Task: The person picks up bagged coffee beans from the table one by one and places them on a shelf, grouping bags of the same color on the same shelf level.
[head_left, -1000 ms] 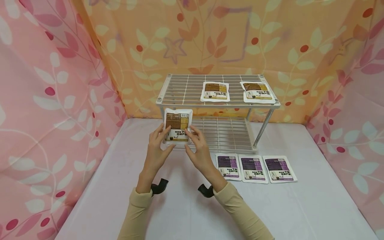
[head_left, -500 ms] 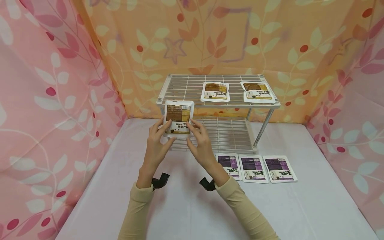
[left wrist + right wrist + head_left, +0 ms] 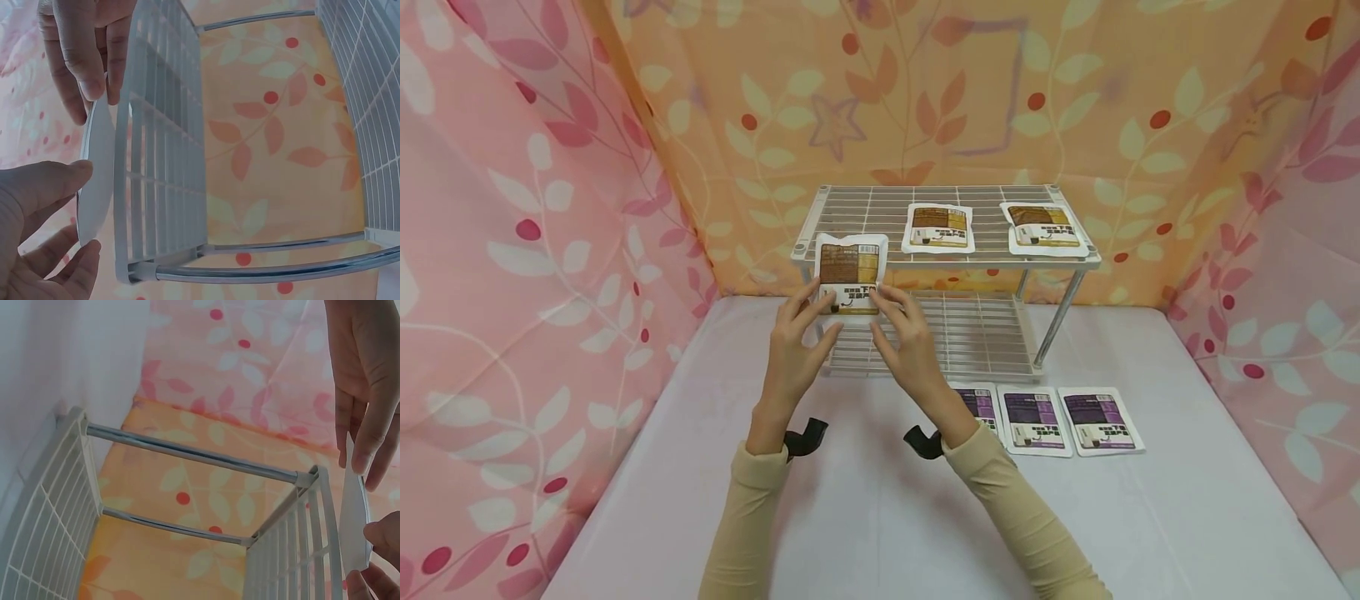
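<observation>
A white two-tier wire rack (image 3: pixel 951 271) stands on the pale-covered table (image 3: pixel 1187 517), against leaf-print curtains (image 3: pixel 512 208). Two brown-labelled pouches (image 3: pixel 938 228) lie flat on its top shelf; three purple-labelled pouches (image 3: pixel 1036 421) sit in a row in front of it. A third brown pouch (image 3: pixel 849 272) is pinched upright by its lower edges between the left hand (image 3: pixel 796 354) and right hand (image 3: pixel 908 350), at the top shelf's front-left corner, apparently level with that tier.
</observation>
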`<state>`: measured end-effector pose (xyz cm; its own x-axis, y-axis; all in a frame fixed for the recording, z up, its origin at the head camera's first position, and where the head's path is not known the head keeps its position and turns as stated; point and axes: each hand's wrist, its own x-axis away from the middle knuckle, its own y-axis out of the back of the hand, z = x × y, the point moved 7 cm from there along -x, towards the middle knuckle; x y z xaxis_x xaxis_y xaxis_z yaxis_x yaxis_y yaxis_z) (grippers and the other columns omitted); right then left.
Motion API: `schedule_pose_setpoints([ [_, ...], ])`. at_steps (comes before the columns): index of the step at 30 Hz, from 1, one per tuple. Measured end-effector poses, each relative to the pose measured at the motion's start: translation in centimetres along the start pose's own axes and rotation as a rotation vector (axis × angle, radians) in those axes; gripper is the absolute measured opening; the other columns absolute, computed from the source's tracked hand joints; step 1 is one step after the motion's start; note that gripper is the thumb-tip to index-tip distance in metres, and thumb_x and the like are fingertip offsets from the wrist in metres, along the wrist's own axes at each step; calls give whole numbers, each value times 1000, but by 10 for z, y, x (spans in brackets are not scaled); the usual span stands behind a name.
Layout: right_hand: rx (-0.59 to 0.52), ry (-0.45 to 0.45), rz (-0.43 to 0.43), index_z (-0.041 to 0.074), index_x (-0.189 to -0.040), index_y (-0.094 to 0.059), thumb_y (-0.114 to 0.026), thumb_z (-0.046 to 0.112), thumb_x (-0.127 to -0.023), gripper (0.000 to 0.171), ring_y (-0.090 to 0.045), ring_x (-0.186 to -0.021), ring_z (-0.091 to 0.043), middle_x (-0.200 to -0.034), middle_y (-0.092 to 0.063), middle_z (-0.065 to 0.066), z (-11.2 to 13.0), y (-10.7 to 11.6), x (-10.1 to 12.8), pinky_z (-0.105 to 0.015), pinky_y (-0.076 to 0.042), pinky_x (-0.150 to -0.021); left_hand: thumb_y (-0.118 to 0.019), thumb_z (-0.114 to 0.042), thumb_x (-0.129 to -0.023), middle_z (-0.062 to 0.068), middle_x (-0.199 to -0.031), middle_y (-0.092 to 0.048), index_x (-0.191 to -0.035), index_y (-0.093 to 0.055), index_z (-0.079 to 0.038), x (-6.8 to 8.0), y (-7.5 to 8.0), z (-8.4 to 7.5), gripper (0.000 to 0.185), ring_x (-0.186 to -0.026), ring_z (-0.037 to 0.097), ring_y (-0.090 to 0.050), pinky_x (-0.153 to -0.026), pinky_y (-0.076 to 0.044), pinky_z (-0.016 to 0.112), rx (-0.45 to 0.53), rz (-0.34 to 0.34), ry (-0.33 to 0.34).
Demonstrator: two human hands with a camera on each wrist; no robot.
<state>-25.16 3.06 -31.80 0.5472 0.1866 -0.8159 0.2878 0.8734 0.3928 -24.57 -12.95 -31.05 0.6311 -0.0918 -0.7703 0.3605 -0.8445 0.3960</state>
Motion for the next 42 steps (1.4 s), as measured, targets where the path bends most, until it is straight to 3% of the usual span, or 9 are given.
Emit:
schedule_pose_setpoints([
  [5, 2, 28, 3, 1, -126, -56, -65, 1, -84, 43, -47, -118, -26, -129, -50, -15, 0, 3, -5, -34, -46, -93, -70, -1, -79, 12, -138, -46, -119, -62, -4, -4, -1, 1, 41, -129, 26, -39, -105, -37, 36, 14, -12, -16],
  [11, 14, 65, 14, 0, -123, -57, -63, 0, -85, 39, -46, -118, -27, -129, -50, -16, 2, 4, -12, -33, -46, -91, -72, -1, -77, 14, -137, -48, -118, -64, -5, -10, 0, -1, 42, -121, 30, -46, -96, -43, 43, 1, -48, -20],
  [17, 29, 69, 11, -1, -123, -57, -61, 2, -87, 36, -46, -118, -28, -129, -51, -16, 0, 6, -20, -34, -46, -90, -70, -5, -81, 15, -136, -50, -117, -64, -5, -18, 0, -2, 37, -126, 33, -43, -103, -36, 46, 1, -63, -29],
  [25, 49, 45, 26, -2, -123, -57, -57, 3, -90, 34, -49, -118, -28, -131, -52, -16, -1, 7, -30, -34, -45, -96, -68, -6, -83, 15, -134, -52, -117, -64, -5, -27, -1, -1, 34, -126, 28, -45, -104, -36, 45, -4, -66, -33],
  [42, 87, 39, 31, -5, -118, -59, -55, -1, -90, 29, -51, -117, -30, -126, -55, -19, -4, 8, -55, -27, -44, -97, -64, 2, -82, 18, -129, -54, -113, -65, -2, -54, -7, 3, 31, -123, 33, -47, -104, -36, 46, -32, -44, -65],
])
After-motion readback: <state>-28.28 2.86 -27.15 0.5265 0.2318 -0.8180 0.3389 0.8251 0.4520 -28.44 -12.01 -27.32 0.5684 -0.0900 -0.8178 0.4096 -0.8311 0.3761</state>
